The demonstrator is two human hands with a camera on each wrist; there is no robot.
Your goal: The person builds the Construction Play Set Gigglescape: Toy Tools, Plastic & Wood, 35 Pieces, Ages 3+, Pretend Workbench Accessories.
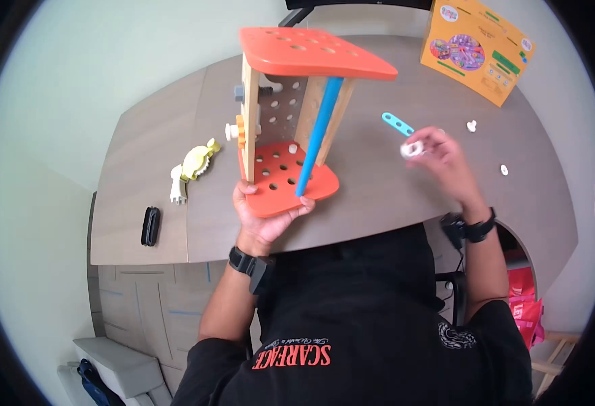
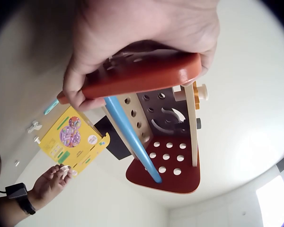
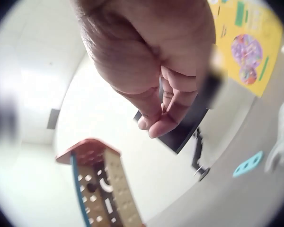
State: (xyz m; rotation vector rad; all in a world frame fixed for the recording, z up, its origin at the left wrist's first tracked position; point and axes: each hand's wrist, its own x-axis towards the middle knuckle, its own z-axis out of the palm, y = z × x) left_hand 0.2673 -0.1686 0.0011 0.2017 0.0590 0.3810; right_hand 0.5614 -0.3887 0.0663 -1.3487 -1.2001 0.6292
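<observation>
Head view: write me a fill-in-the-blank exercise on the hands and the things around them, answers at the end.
1. The left hand holds the toy frame, whose long round rod is coloured ____.
2. The right hand pinches a small piece coloured ____.
3. The flat turquoise strip has ____ holes.
4. The printed box lies toward the person's ____ side.

Missing words: blue; white; three; right.

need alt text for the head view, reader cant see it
A person's left hand grips a toy frame with red perforated panels and a blue rod at a table, while the right hand pinches a small white piece. A turquoise strip lies beyond that hand, a yellow toy piece to the left and an orange box at far right.
</observation>
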